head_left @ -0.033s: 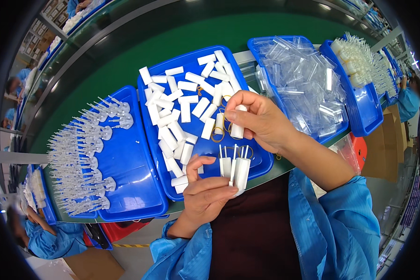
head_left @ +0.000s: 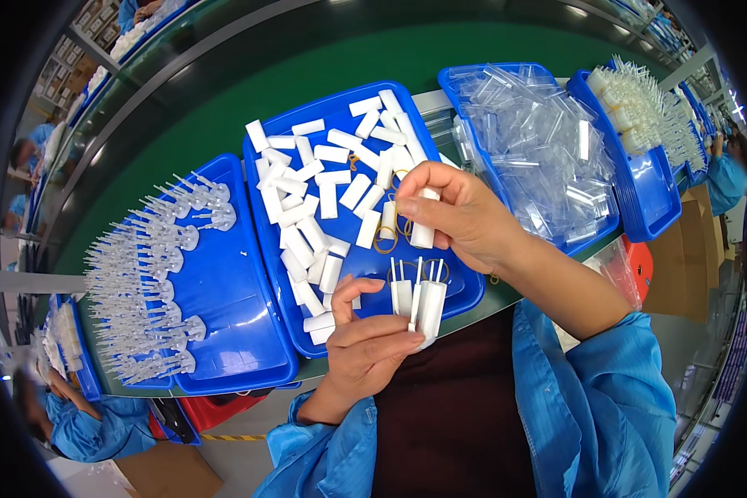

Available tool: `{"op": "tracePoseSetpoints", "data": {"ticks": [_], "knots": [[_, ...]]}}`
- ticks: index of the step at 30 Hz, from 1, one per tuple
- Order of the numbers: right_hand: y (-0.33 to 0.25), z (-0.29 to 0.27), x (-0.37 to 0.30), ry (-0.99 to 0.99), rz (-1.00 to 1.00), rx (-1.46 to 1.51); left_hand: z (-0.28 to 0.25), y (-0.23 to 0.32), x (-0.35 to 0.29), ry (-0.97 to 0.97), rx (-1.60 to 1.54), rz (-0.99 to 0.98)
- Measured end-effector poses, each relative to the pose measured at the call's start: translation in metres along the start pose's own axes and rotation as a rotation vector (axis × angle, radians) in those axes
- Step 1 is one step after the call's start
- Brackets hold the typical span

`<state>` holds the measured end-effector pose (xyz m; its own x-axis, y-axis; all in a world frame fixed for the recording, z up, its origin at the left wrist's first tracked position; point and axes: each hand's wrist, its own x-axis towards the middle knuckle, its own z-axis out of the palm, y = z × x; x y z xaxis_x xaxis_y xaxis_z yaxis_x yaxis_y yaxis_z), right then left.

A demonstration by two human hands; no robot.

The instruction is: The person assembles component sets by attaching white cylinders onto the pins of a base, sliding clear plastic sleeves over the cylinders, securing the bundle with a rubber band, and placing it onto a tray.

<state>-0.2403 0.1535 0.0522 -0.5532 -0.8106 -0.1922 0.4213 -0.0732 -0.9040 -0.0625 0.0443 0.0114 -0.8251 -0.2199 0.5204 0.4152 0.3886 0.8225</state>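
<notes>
Between the thumb and fingers of my left hand (head_left: 363, 353) is a clear plastic piece with thin upright prongs (head_left: 414, 303). White foam-like cylinders (head_left: 430, 307) sit on some of its prongs, while other prongs stand bare. Just above it, my right hand (head_left: 465, 216) pinches a loose white cylinder (head_left: 424, 231), held upright and apart from the prongs. Both hands are over the near right part of a blue tray (head_left: 466, 303). Many more white cylinders (head_left: 328, 199) lie scattered in that tray, along with tan rubber bands (head_left: 385, 242).
On the left, a blue tray (head_left: 224, 290) holds rows of clear pronged pieces (head_left: 133, 282). Clear plastic sleeves (head_left: 531, 149) fill another tray to the right. Beyond it, more pronged parts (head_left: 635, 104) rest by stacked blue trays (head_left: 657, 195). People in blue sleeves (head_left: 100, 423) work nearby.
</notes>
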Motion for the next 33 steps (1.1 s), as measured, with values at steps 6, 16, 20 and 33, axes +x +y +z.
{"op": "tracePoseSetpoints", "data": {"ticks": [6,16,20,33], "knots": [[-0.005,0.003,-0.006,-0.007,0.069,-0.044,0.006,-0.001,0.002,-0.007,0.028,-0.004],[-0.019,-0.01,-0.017,-0.187,-0.037,-0.482,0.007,0.0,0.003,-0.04,0.054,-0.037],[-0.024,-0.016,-0.021,-0.209,-0.108,-0.648,0.009,0.0,0.004,-0.046,0.085,-0.018],[-0.04,-0.019,-0.028,-0.166,-0.226,-0.735,0.009,0.001,0.005,-0.114,0.13,0.038]]}}
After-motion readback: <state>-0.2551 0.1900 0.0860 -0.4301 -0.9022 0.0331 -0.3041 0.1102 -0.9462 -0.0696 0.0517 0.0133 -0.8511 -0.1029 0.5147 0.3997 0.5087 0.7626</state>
